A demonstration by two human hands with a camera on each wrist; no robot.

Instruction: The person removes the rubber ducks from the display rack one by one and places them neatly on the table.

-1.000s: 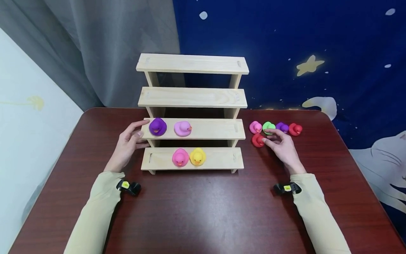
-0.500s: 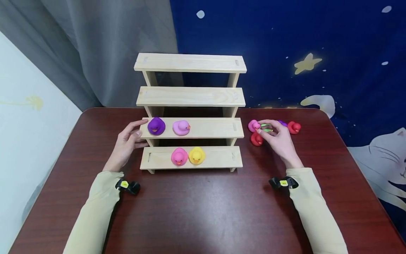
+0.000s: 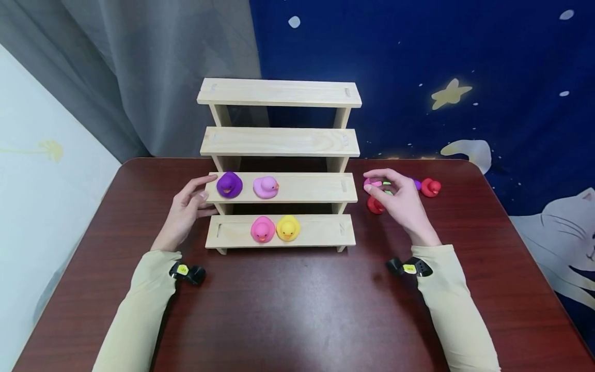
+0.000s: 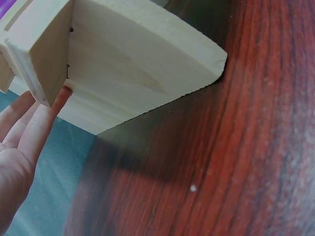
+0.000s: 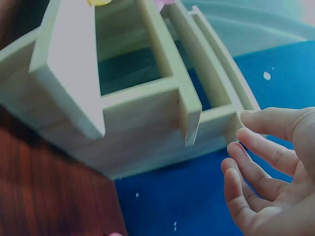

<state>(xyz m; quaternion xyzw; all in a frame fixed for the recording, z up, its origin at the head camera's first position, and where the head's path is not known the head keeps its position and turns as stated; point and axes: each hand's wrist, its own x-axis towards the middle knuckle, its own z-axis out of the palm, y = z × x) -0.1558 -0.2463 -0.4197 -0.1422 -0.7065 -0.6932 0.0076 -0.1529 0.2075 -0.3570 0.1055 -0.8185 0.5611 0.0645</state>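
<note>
My left hand [image 3: 183, 212] touches the left end of the wooden stepped shelf [image 3: 321, 188] at its second tier from the bottom. In the left wrist view its fairly straight fingers [image 4: 42, 120] lie at the plank's end, one tip near the side panel. My right hand [image 3: 402, 201] hovers over rubber ducks right of the shelf, holding nothing, its fingers spread and softly bent in the right wrist view. Partly hidden beneath it are a pink duck [image 3: 375, 183], a green duck [image 3: 387, 183], a purple duck [image 3: 417, 184] and a red duck [image 3: 375, 205].
Another red duck [image 3: 431, 187] stands farther right. On the second tier sit a purple duck [image 3: 230, 185] and a lilac duck [image 3: 266, 187]. The lowest tier bears a pink duck [image 3: 263, 229] and a yellow duck [image 3: 288, 228]. Curtains hang behind the brown table [image 3: 297, 310].
My right hand has moved left from the front red duck, past the pink duck's side, and now hangs over the pink one. The left hand stays at the shelf.
</note>
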